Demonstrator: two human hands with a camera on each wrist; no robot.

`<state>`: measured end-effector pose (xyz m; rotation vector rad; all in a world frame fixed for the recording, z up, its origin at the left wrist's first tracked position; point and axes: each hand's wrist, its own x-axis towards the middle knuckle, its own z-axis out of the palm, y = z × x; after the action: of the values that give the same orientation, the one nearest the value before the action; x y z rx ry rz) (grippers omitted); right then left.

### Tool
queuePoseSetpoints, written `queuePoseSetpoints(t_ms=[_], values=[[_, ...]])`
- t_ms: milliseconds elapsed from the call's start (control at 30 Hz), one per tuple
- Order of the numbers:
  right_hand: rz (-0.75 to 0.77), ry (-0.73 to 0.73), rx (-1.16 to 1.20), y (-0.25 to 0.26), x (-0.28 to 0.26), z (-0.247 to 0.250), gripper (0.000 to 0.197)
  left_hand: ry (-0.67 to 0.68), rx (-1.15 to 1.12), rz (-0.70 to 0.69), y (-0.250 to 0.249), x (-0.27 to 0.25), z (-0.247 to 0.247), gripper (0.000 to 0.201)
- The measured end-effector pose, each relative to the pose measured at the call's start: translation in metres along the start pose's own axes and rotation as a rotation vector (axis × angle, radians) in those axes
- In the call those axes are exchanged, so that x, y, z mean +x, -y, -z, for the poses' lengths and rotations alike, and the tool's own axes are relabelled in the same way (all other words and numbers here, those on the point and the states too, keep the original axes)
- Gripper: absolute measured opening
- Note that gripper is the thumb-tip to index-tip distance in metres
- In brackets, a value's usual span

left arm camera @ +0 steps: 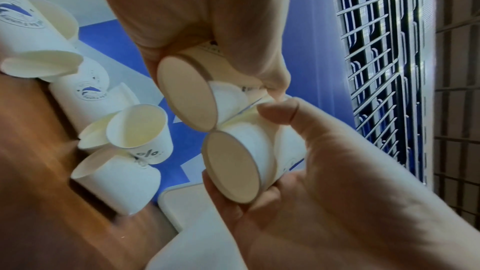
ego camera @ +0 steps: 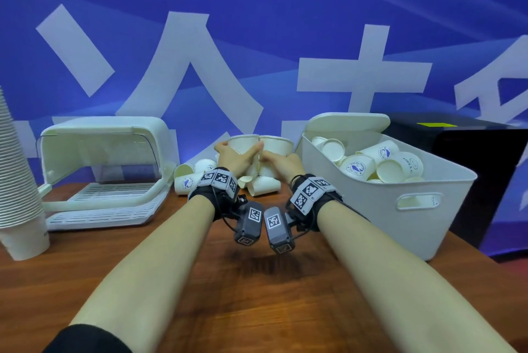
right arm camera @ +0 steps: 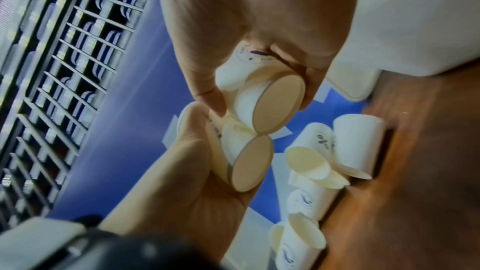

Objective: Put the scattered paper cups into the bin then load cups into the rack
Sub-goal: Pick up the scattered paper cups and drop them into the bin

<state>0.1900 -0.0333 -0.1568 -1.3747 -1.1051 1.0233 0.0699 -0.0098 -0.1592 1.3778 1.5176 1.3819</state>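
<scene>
My left hand (ego camera: 236, 156) and right hand (ego camera: 279, 164) are raised side by side over the back of the table. Each grips a white paper cup upright, the left cup (ego camera: 243, 143) touching the right cup (ego camera: 276, 144). In the left wrist view my left hand (left arm camera: 207, 34) is uppermost and its cup base (left arm camera: 187, 93) faces the camera. In the right wrist view my right hand (right arm camera: 246, 38) holds a cup (right arm camera: 278, 102). Several scattered cups (ego camera: 188, 181) lie below the hands. The white bin (ego camera: 357, 209) at right holds several cups. The white rack (ego camera: 105, 198) stands at left with its lid up.
A tall stack of nested cups (ego camera: 17, 181) stands at the table's left edge. A black box (ego camera: 471, 158) sits behind the bin. The bin's lid (ego camera: 348, 122) leans against the blue backdrop. Bare wooden tabletop (ego camera: 257, 295) lies under my forearms.
</scene>
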Motion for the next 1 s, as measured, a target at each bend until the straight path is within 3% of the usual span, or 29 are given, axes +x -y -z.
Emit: queuePoseSetpoints(t_ms=[200,333,367,467,533,633,700,767,833,900,1000], values=[[0.080,0.023,0.125,0.032,-0.011,0.012,0.059,0.032,-0.121,-0.152,-0.029,-0.008,0.000,0.059],[0.122,0.034,0.186,0.055,-0.020,0.026,0.027,0.120,-0.245,-0.192,-0.048,-0.013,-0.006,0.067],[0.153,0.024,0.192,0.061,-0.023,0.028,0.034,0.140,-0.281,-0.198,-0.053,-0.016,-0.008,0.072],[0.229,-0.078,0.151,0.077,-0.027,0.036,0.084,0.179,-0.306,-0.213,-0.068,-0.022,-0.016,0.082],[0.241,-0.103,0.136,0.083,-0.027,0.047,0.094,0.188,-0.314,-0.203,-0.078,-0.027,-0.023,0.072],[0.212,-0.095,0.136,0.090,-0.034,0.069,0.081,0.208,-0.329,-0.196,-0.087,-0.028,-0.037,0.056],[0.197,-0.094,0.113,0.092,-0.036,0.084,0.063,0.257,-0.297,-0.219,-0.095,-0.037,-0.045,0.064],[0.184,-0.123,0.109,0.092,-0.037,0.100,0.058,0.287,-0.241,-0.244,-0.101,-0.045,-0.054,0.080],[0.181,-0.145,0.096,0.090,-0.039,0.114,0.052,0.297,-0.214,-0.248,-0.104,-0.048,-0.063,0.082],[0.169,-0.173,0.061,0.088,-0.042,0.128,0.051,0.297,-0.178,-0.246,-0.104,-0.050,-0.074,0.073],[0.155,-0.226,-0.001,0.086,-0.044,0.146,0.060,0.291,-0.114,-0.239,-0.107,-0.055,-0.087,0.074]])
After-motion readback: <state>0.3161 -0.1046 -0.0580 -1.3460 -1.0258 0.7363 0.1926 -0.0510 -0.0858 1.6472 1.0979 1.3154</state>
